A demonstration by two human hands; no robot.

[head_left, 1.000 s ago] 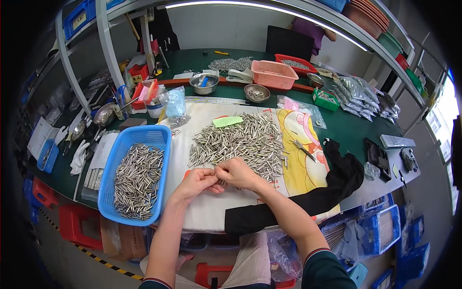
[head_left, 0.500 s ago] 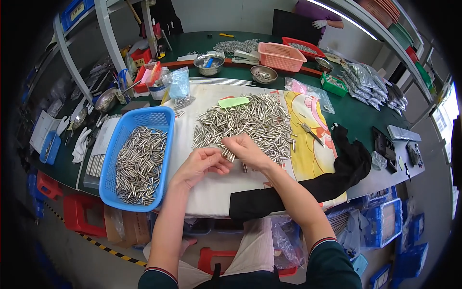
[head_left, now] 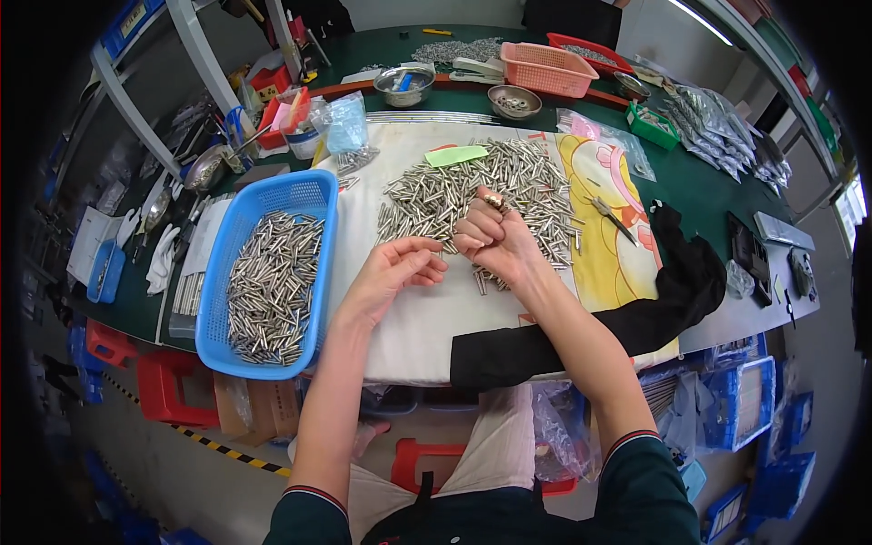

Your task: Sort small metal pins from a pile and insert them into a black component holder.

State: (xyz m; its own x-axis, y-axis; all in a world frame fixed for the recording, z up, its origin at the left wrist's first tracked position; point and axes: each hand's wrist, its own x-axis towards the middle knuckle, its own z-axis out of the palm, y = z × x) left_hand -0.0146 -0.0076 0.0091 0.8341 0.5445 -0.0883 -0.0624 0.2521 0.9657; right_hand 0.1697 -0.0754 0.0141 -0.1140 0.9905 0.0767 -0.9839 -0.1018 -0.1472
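Note:
My right hand (head_left: pixel 498 238) is raised over the near side of a loose pile of short silvery metal pins (head_left: pixel 422 195). Its fingers are curled tight around several pins (head_left: pixel 495 203), whose ends poke out at the top of the fist. To its left, my left hand (head_left: pixel 398 274) hovers above the pale cloth with loosely bent fingers, a small gap from the right hand; nothing shows in it. A blue plastic basket (head_left: pixel 213 263) holding many similar pins stands left of my left forearm. On the pile's far side lies a light green slip (head_left: pixel 456 156).
A black cloth sleeve (head_left: pixel 581 350) lies along the near right edge, with a plier-like tool (head_left: pixel 615 221) beyond it. At the back stand metal bowls (head_left: pixel 515 102) and a pink basket (head_left: pixel 549 71). Silvery bags (head_left: pixel 713 132) are heaped at the far right.
My right hand has turned and lifted away from my left hand, up and right, with the pins in its fist. The whole view has shifted slightly.

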